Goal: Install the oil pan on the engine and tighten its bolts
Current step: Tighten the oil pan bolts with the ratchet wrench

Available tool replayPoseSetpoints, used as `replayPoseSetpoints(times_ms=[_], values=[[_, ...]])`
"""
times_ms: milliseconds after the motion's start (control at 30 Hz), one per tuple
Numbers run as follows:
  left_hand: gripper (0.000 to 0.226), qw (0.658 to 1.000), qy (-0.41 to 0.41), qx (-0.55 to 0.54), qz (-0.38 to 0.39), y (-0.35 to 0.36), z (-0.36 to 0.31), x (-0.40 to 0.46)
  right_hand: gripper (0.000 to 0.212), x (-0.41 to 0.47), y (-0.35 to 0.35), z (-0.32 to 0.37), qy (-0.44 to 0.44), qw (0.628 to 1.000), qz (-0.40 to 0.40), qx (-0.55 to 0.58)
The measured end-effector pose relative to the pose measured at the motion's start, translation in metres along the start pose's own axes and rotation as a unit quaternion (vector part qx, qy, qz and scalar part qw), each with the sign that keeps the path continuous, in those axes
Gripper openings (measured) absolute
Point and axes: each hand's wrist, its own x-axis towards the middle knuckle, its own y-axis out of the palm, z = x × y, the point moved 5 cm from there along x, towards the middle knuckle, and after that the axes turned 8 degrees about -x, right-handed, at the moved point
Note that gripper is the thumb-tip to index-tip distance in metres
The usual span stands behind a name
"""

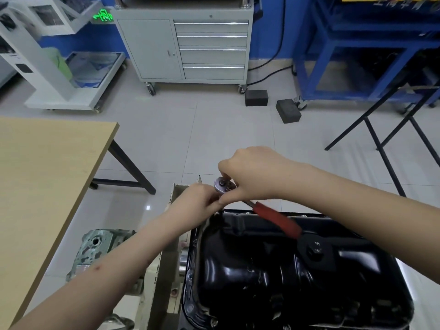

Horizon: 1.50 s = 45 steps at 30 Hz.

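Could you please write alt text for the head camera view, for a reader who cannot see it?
Two bare hands work a ratchet with a red handle at the far corner of a black oil pan seated on an engine: the right hand grips its head, the left hand holds just below. Beyond are a wooden table and a grey tool cabinet.

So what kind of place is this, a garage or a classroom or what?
Probably an auto repair or training workshop: a grey wheeled tool cabinet with drawers, a black oil pan on an engine, and a ratchet being worked.
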Motion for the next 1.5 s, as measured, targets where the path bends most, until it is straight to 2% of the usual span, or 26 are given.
replayPoseSetpoints(times_ms=[133, 233, 367, 467, 667, 800, 900, 1000, 1100, 1167, 1233, 1333, 1500], values=[[0.051, 0.999, 0.020, 0.027, 0.008, 0.001, -0.005, 0.000, 0.031, -0.002, 0.001, 0.004, 0.000, 1.000, 0.008, 0.016], [0.037, 0.997, 0.028, 0.055, 0.039, 0.003, -0.006, 0.000, 0.015, -0.003, -0.003, 0.003, -0.050, 0.999, 0.022, 0.006], [0.023, 0.995, 0.042, 0.070, 0.064, 0.005, -0.007, 0.000, 0.022, -0.006, -0.002, 0.004, -0.085, 0.996, 0.026, 0.020], [0.026, 0.997, 0.023, 0.046, 0.053, 0.003, -0.003, -0.001, 0.019, -0.006, -0.001, 0.003, -0.039, 0.999, 0.005, 0.020], [0.030, 0.998, -0.003, 0.054, 0.006, 0.006, -0.001, -0.002, 0.035, -0.010, 0.004, 0.002, 0.044, 0.999, 0.000, 0.018], [0.044, 0.999, -0.020, 0.048, 0.000, 0.007, -0.001, 0.001, 0.043, -0.011, 0.003, 0.003, 0.106, 0.991, 0.001, 0.087], [0.045, 0.998, -0.026, 0.052, 0.002, 0.006, 0.000, 0.002, 0.042, -0.009, 0.005, 0.008, 0.125, 0.986, 0.010, 0.113], [0.042, 0.998, -0.022, 0.053, 0.017, 0.005, 0.001, 0.003, 0.034, -0.005, 0.002, 0.008, 0.095, 0.993, 0.022, 0.068], [0.042, 0.997, -0.005, 0.068, 0.039, 0.006, -0.002, 0.006, 0.015, -0.001, -0.004, 0.003, 0.011, 0.999, 0.031, 0.002], [0.034, 0.995, 0.008, 0.080, 0.061, 0.007, -0.005, 0.008, 0.013, -0.001, -0.006, 0.001, -0.051, 0.998, 0.038, -0.016], [0.031, 0.994, 0.008, 0.082, 0.074, 0.008, -0.005, 0.009, 0.013, -0.002, -0.007, 0.001, -0.069, 0.997, 0.035, -0.027], [0.034, 0.994, -0.011, 0.069, 0.080, 0.006, -0.001, 0.009, 0.018, -0.002, -0.005, 0.001, -0.013, 0.999, 0.027, -0.021], [0.050, 0.997, -0.039, 0.045, 0.046, 0.003, 0.004, 0.008, 0.043, -0.004, 0.001, 0.008, 0.092, 0.993, 0.029, 0.072]])
